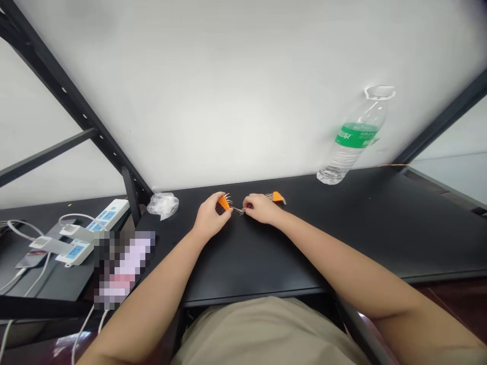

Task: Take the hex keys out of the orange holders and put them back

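My left hand (210,218) is closed around an orange hex key holder (223,203), with thin metal keys fanning out of its top. Several more metal hex keys (238,210) reach from it toward my right hand (261,208). The right fingers are pinched together at the ends of those keys; what lies between the fingertips is hidden. Just behind my right wrist, a second orange hex key holder (278,196) with metal keys lies on the black tabletop (258,263).
A crumpled clear plastic bag (163,204) lies left of my hands. Against the wall at the right stands a large water bottle (353,134). At the left are a white power strip (110,215) with chargers and cables, a blurred-out item (124,268), and a black metal frame (87,119).
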`<action>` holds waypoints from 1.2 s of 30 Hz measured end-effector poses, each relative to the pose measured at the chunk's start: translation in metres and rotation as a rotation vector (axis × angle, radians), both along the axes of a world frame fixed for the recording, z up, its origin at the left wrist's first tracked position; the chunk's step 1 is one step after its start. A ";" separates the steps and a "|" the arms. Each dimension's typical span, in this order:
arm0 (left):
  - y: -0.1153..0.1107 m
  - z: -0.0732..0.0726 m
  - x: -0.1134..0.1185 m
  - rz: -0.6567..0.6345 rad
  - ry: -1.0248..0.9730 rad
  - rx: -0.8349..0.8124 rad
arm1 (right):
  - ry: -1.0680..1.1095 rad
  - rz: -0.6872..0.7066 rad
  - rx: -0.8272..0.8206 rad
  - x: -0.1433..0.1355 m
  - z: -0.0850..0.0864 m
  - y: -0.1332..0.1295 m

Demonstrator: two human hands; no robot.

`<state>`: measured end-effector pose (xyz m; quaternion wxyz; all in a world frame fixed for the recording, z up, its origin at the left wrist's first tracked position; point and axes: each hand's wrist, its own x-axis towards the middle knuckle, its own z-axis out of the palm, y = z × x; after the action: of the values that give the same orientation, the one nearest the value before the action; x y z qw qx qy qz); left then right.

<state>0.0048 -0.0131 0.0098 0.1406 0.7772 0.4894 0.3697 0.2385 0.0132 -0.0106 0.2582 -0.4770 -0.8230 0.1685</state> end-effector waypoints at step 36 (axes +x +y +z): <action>0.000 -0.005 0.000 -0.036 0.064 0.035 | -0.159 0.083 -0.017 0.007 0.040 -0.021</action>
<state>0.0048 -0.0129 0.0051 0.1179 0.7996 0.4730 0.3508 0.2458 -0.0078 0.0295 0.1806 -0.4564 -0.8587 0.1475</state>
